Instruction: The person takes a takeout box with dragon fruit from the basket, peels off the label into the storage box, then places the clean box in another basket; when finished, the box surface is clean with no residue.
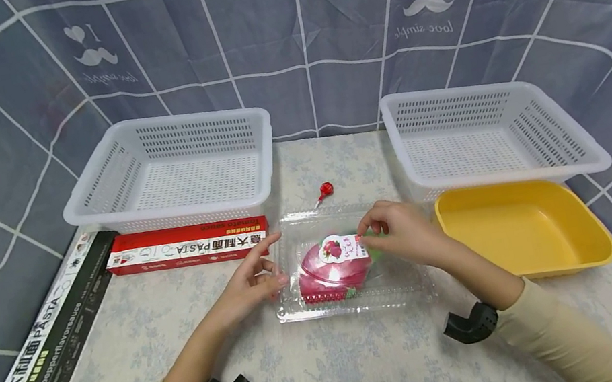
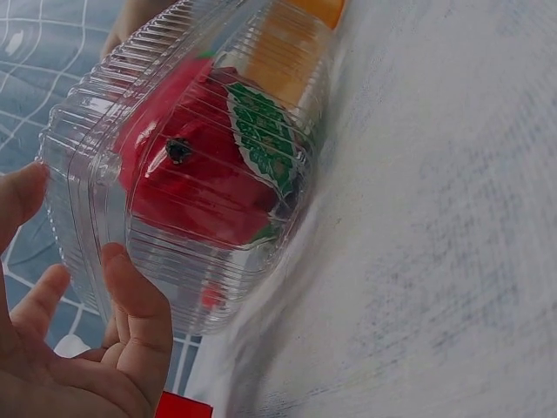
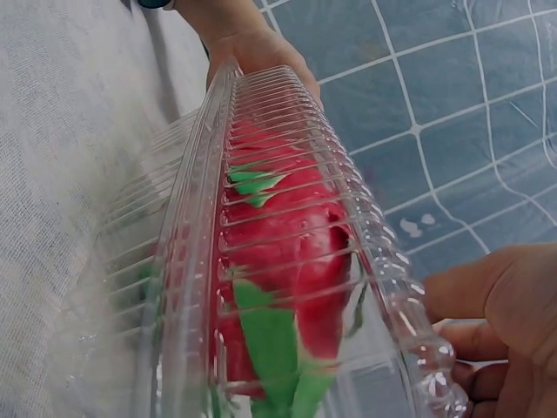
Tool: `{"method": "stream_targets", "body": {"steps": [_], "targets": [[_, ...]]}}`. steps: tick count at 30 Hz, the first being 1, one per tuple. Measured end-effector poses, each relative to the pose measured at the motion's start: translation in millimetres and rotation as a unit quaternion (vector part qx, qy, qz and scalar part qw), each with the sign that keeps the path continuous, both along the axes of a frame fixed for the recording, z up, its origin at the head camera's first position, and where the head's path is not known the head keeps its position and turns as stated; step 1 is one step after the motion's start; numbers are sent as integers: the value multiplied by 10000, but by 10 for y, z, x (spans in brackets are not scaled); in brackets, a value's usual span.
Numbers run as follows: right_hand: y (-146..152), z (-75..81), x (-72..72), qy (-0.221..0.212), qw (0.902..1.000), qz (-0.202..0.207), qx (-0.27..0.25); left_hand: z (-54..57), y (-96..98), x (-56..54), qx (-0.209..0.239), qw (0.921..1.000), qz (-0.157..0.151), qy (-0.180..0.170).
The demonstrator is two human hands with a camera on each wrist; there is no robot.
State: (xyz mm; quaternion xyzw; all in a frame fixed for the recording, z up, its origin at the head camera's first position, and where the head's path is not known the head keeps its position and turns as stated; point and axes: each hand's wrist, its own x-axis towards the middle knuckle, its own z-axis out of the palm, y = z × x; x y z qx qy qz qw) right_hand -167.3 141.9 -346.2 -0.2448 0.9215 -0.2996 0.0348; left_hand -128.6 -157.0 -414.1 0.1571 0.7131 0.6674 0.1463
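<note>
Flowered cloth (image 1: 327, 378) bears a clear ribbed box (image 1: 401, 287), pinkish-red fruit (image 1: 330, 275) inside.

A rectangular white perforated plastic basket (image 1: 188, 184) stands at left behind a long red-and-white pasta box (image 1: 188, 246), with a long black-and-white pasta box (image 1: 60, 330) lying aslant nearby. At right, a second white perforated plastic basket (image 1: 465, 152) stands just behind a rectangular yellow tub (image 1: 528, 230), while a small red lollipop (image 1: 326, 189) lies between the baskets on the pale, blue-patterned surface (image 1: 327, 378), before a blue-grey sheet (image 1: 254, 36) with white grid lines and moustache prints.
</note>
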Motion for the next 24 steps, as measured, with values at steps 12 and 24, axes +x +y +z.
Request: {"method": "stream_targets", "body": {"steps": [12,24], "targets": [[-67,39,-6,-625,9977,-200,-140,1,-14,12,62,10000,-39,17],[-85,82,-12,-1137,9923,-219,-439,-10,-9,6,72,10000,-5,6]]}}
